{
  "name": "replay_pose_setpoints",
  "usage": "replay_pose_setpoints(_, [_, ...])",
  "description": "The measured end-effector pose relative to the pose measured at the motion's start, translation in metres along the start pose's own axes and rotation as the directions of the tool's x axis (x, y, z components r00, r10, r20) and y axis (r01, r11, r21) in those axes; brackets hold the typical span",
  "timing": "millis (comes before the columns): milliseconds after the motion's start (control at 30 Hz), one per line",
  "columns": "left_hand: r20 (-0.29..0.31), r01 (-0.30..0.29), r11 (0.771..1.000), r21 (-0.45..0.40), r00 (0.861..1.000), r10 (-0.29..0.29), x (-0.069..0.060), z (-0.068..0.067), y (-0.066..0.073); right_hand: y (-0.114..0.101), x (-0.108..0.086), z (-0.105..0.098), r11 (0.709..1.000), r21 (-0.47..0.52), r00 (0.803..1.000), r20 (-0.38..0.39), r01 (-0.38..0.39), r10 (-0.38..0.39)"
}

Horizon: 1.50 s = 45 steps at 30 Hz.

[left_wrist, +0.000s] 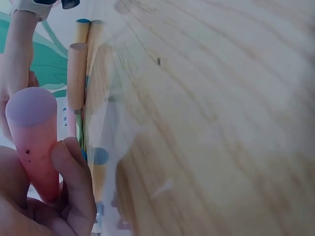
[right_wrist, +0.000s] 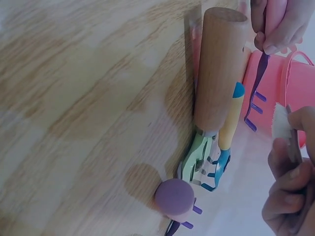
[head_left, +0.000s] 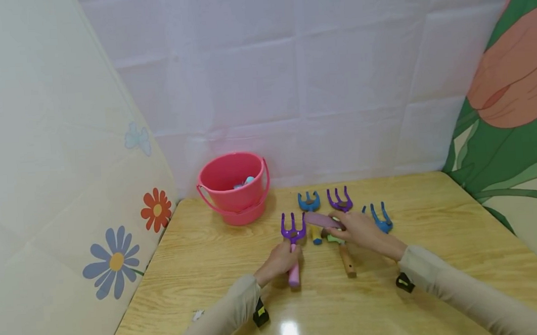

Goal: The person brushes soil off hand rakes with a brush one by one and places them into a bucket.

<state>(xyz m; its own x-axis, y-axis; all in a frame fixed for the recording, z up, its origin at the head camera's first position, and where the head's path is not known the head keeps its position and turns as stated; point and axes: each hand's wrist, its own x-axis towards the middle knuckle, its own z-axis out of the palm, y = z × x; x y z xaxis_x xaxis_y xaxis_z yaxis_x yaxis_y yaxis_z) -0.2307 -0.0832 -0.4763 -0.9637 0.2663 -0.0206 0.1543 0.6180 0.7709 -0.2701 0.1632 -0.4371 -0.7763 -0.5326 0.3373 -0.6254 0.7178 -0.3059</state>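
Note:
My left hand [head_left: 280, 262] grips the pink handle [left_wrist: 33, 142] of a small hand fork [head_left: 293, 233] with purple prongs. The fork is raised from the table, prongs pointing away. My right hand [head_left: 362, 229] holds a flat brush [head_left: 318, 219] with a mauve back; its white bristles [right_wrist: 281, 123] show in the right wrist view. Under the right hand lies a tool with a light green head [right_wrist: 198, 156] and a wooden handle [head_left: 348, 262]. A blue fork [head_left: 309, 202] with a yellow handle lies beside it, partly behind the brush.
A pink bucket [head_left: 229, 194] stands at the back left with light blue items [head_left: 249, 180] inside. Another purple fork [head_left: 342, 204] and another blue fork [head_left: 384, 224] lie near the right hand, handles partly hidden. A white cloth wall [head_left: 291, 85] borders the table [head_left: 200, 262] behind.

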Motion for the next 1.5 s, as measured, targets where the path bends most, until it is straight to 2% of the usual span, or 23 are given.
replay_pose_setpoints(200, [0.023,0.015,0.999,-0.049,1.000,-0.014,-0.001,0.001,0.002,-0.006,0.006,0.002,1.000,-0.002,1.000,0.009,0.016,-0.016])
replay_pose_setpoints(367, [0.018,0.028,0.998,-0.061,0.999,-0.027,0.000,0.001,0.005,-0.009,0.011,0.008,0.999,-0.026,0.999,0.016,0.047,-0.046])
replay_pose_setpoints(633, [-0.018,0.033,0.998,-0.045,0.999,-0.034,0.001,0.005,0.007,-0.013,0.011,0.017,0.999,-0.007,0.996,0.077,0.049,-0.048])
replay_pose_setpoints(833, [-0.016,0.053,0.998,-0.037,0.998,-0.054,0.000,0.005,0.010,-0.018,0.010,0.018,0.998,-0.005,0.997,0.051,0.065,-0.065])
replay_pose_setpoints(1167, [-0.006,0.007,1.000,-0.001,1.000,-0.007,0.001,0.004,0.010,-0.010,0.011,0.021,1.000,-0.022,0.999,0.047,-0.007,0.008])
replay_pose_setpoints(1400, [0.003,-0.014,0.999,-0.034,1.000,0.014,0.002,0.003,0.008,-0.013,0.013,0.016,0.998,-0.015,0.997,0.022,0.068,-0.068])
replay_pose_setpoints(1500, [0.010,0.002,0.998,-0.063,1.000,-0.001,0.002,0.004,0.008,-0.015,0.013,0.016,0.995,-0.009,0.995,0.034,0.097,-0.097])
